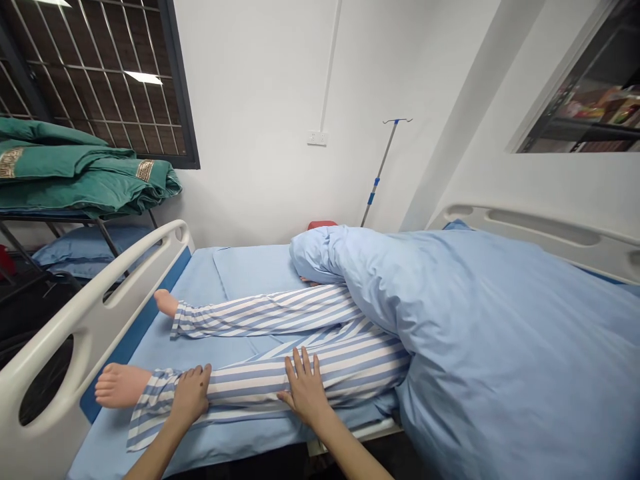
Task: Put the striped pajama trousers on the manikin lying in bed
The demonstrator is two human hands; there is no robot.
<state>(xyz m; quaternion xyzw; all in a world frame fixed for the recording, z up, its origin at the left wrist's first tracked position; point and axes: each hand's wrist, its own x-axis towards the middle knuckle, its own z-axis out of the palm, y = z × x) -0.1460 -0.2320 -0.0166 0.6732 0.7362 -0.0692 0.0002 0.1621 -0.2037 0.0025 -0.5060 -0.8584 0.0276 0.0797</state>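
A figure in blue-and-white striped trousers (280, 313) lies on the bed, with bare feet that look like a manikin's. My left hand (191, 395) is closed over the near lower leg, just above the ankle, its fingers curled over the top. The near foot (123, 385) sticks out to its left. Farther up the same leg, around the knee, my right hand (306, 390) lies flat with fingers spread. Beyond it rests the other leg, ending in the far foot (166, 303). A light blue quilt (475, 333) covers the figure's upper body.
A pale bed end board (90, 327) stands at the left, and another board (540, 230) at the right. Behind the bed is an IV pole (379, 177). Green folded bedding (85, 177) lies on a rack under the barred window (100, 73).
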